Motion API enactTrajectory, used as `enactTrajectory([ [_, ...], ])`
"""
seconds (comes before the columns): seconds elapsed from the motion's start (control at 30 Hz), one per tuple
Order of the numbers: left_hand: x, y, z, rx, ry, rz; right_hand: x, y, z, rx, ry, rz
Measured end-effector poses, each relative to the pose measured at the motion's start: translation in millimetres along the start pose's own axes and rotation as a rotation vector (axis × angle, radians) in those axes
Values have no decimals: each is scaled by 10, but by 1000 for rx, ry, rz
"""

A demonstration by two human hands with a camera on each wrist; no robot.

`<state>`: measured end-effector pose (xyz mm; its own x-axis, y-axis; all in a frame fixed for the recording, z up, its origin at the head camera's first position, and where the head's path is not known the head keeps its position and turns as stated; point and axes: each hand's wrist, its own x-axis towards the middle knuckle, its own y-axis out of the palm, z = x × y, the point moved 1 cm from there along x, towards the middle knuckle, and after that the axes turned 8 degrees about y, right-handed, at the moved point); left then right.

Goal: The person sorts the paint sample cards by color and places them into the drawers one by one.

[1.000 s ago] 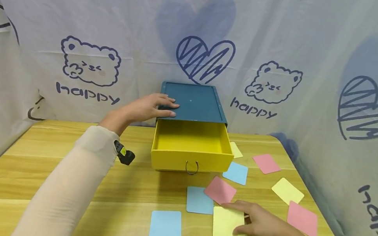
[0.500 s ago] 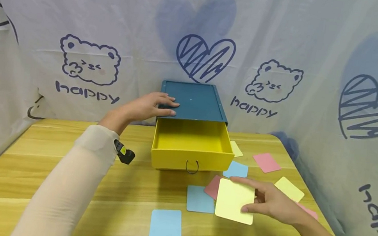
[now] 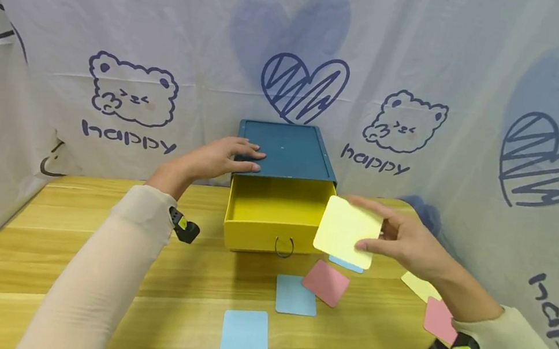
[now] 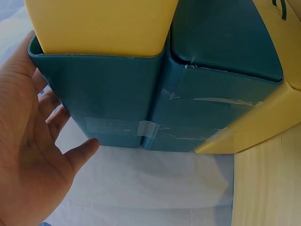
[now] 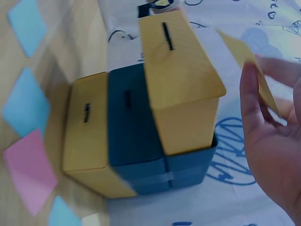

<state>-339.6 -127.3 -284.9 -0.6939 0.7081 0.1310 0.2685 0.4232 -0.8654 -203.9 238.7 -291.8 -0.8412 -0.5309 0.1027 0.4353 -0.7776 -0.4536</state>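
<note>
My left hand [image 3: 221,157] rests with extended fingers on the dark teal top [image 3: 290,147] of a small stacked drawer cabinet. The cabinet's uppermost yellow drawer [image 3: 253,236] is pulled out, and nothing lies inside it in the head view. Between thumb and fingers, my right hand [image 3: 405,239] pinches a pale yellow square card [image 3: 347,232] with rounded corners. The card is raised beside the drawer's right front corner and overlaps it in the head view. From the right wrist, the card [image 5: 256,75] appears nearly edge-on, apart from the pulled-out drawer [image 5: 181,61].
Blue cards [image 3: 245,336] and a pink card [image 3: 326,283] lie on the wooden table [image 3: 179,308] before the cabinet. Farther right are a yellow card [image 3: 420,286] and another pink card [image 3: 440,319], partly behind the right arm. A printed cloth [image 3: 211,44] hangs behind.
My right hand has lifted the yellow card off the table and carried it up and forward to the drawer's right side, tilting it. The left hand stays put.
</note>
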Motion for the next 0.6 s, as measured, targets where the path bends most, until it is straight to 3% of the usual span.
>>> enactTrajectory([
  [0.17, -10, 2, 11, 3, -4, -7, 261, -42, 161, -135, 100, -143],
  [0.4, -4, 25, 19, -12, -6, -20, 615, -8, 149, -121, 100, -178],
  [0.6, -5, 41, 32, -18, -6, -27, 769, 79, 98, -171, 70, -162],
])
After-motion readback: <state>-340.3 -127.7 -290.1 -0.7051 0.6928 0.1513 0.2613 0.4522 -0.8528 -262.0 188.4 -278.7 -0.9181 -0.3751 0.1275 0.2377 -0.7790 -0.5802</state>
